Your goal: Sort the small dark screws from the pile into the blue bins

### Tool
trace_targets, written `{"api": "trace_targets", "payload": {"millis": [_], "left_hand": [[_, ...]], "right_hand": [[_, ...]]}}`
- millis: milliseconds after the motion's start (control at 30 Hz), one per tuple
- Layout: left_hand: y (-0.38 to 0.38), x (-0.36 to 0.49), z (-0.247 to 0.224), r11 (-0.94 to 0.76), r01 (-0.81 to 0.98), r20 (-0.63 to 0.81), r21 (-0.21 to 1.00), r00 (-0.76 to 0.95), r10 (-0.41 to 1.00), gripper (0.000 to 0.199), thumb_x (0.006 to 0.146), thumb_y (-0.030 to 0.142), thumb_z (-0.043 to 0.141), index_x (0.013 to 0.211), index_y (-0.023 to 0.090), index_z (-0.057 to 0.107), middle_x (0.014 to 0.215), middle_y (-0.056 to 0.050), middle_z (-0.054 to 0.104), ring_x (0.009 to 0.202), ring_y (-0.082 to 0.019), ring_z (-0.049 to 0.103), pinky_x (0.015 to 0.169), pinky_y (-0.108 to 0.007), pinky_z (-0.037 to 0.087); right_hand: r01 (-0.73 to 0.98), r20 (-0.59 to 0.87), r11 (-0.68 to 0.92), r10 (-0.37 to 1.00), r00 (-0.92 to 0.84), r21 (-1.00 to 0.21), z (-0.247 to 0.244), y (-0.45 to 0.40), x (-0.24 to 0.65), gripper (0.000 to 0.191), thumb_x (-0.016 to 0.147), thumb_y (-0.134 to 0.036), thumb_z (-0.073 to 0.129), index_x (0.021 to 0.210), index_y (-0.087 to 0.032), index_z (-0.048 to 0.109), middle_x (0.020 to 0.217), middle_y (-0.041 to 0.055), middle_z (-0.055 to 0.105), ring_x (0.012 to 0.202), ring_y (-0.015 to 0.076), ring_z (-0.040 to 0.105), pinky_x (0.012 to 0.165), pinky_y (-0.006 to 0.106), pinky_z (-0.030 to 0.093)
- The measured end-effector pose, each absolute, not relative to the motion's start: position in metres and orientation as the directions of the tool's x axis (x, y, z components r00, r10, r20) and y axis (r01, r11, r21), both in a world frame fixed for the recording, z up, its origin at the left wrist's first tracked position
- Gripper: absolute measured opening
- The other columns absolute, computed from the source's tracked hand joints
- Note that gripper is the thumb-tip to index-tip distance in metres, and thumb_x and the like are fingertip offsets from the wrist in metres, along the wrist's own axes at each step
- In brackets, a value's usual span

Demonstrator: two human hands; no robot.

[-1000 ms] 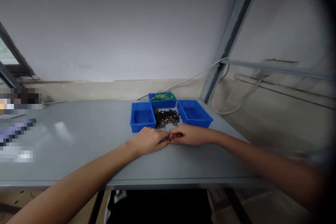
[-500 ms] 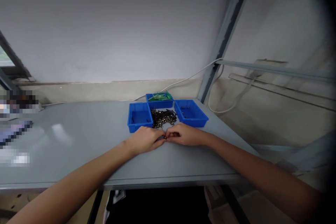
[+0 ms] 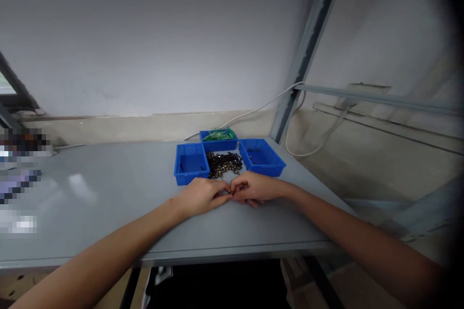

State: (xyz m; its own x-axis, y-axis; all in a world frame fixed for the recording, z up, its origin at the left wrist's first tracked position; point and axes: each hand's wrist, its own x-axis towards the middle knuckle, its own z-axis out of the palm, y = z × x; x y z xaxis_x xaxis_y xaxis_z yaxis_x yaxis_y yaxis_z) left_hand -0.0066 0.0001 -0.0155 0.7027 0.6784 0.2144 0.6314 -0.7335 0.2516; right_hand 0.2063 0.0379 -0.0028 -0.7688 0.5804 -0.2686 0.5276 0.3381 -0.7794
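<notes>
My left hand (image 3: 203,196) and my right hand (image 3: 252,187) meet fingertip to fingertip just in front of a pile of small parts. Between them they pinch a small brassy metal part (image 3: 229,192), mostly covered by the fingers; its exact kind is too small to make out. Both hands are closed on it. Right behind the hands lies the loose pile of small dark and brass-coloured metal parts (image 3: 224,164), which look like screws or pins. A blue bin (image 3: 191,177) on the left and another blue bin (image 3: 272,172) on the right flank the pile, each with a few small parts inside.
A third blue bin (image 3: 219,145) behind the pile holds green plastic pieces (image 3: 218,134). The grey table (image 3: 108,193) reaches to a wall. A white cable (image 3: 253,108) runs behind, past a metal post (image 3: 290,101). Blurred items lie at far left.
My right hand's lower fingers have spread out a little below the pinch. Both hands still hold the small part together. The whole view has shifted slightly.
</notes>
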Motion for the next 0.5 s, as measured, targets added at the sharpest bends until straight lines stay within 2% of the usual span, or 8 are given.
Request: {"api": "trace_targets", "payload": {"millis": [200,500], "left_hand": [[0.0002,-0.0078,-0.0176,-0.739,0.595,0.257,0.318,0.696,0.671,0.022,0.097,0.034,0.052,0.104,0.018,0.066,0.084,-0.002,0.072,0.072,-0.015,0.067,0.064,-0.023,0.049],[0.0011,-0.0083,-0.0190,-0.749,0.583,0.275,0.314,0.699,0.660,0.027,0.098,0.040,0.051,0.102,0.017,0.066,0.085,-0.003,0.072,0.073,-0.015,0.068,0.064,-0.024,0.049]], "right_hand": [[0.499,-0.265,0.319,0.559,-0.785,-0.806,-0.0057,0.0412,0.2071,0.013,0.083,-0.028,0.057,0.081,-0.015,0.059,0.063,-0.0040,0.057,0.045,0.0056,0.053,0.035,0.014,0.035],[0.507,-0.293,0.311,0.535,-0.792,-0.804,-0.0017,0.0420,0.2072,0.011,0.082,-0.024,0.056,0.083,-0.015,0.063,0.064,-0.0036,0.056,0.046,0.0054,0.048,0.034,0.015,0.032]]}}
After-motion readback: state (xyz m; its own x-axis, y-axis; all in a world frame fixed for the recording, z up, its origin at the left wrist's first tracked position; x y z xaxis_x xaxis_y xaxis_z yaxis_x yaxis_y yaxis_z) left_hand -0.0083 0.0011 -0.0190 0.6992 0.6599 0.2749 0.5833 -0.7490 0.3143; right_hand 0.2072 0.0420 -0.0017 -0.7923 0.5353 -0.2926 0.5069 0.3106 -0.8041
